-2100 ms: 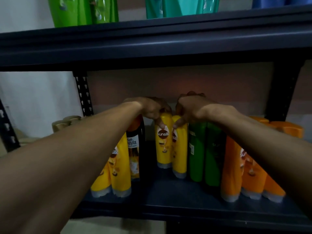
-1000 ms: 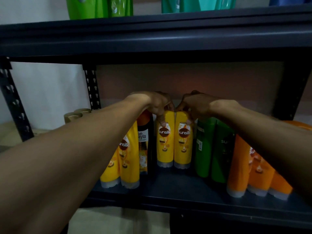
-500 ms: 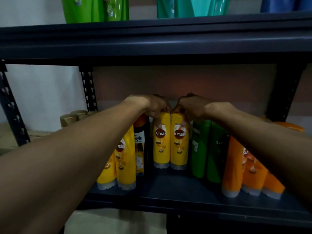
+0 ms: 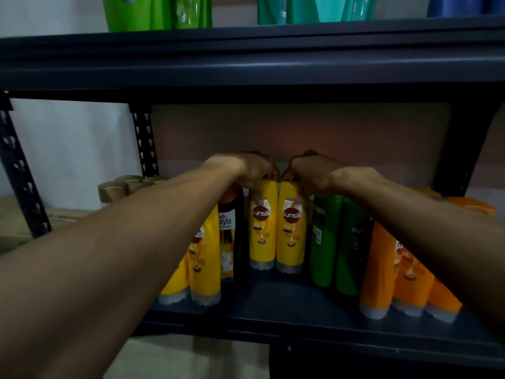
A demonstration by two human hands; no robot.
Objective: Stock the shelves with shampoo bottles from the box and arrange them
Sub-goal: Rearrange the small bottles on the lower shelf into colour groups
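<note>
Two seconds earlier the right yellow bottle (image 4: 291,236) sat skewed. Now it stood square against the left yellow bottle (image 4: 262,233), labels forward, mid-frame on the shelf (image 4: 287,305). Our left hand (image 4: 254,170) and right hand (image 4: 308,170) each curled round one top. Pair looked placed. Glossy, upright, caps down.

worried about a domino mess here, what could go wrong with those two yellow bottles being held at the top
The left hand and right hand each pinch a yellow bottle only at its top, so a push could tip either. The black bottle and green bottles stand close beside them and might get knocked over.
</note>
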